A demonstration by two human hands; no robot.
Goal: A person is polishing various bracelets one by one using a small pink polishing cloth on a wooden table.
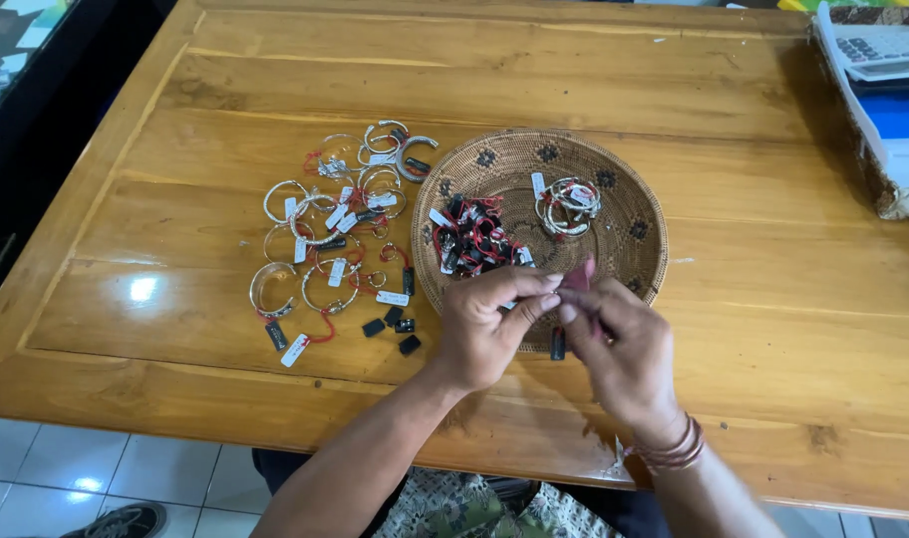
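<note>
A small red string (581, 277) with a black tag (557, 345) dangling below sits over the near rim of the woven basket (642, 261), pinched between the fingertips of the left hand (487, 327) and the right hand (622, 351). Silver bangles (327, 224) lie scattered toward the counter's (754, 329) left side. The thin string could likely slip from so light a pinch and drop among the tagged pieces (474, 237) in the basket.

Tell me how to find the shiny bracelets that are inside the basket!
Start at the round, shallow woven basket in the middle of the wooden table. Inside it, on the right half, sits a small stack of silver bangles with white tags. The pile of black tags on red strings beside it is dark, not shiny.
</note>
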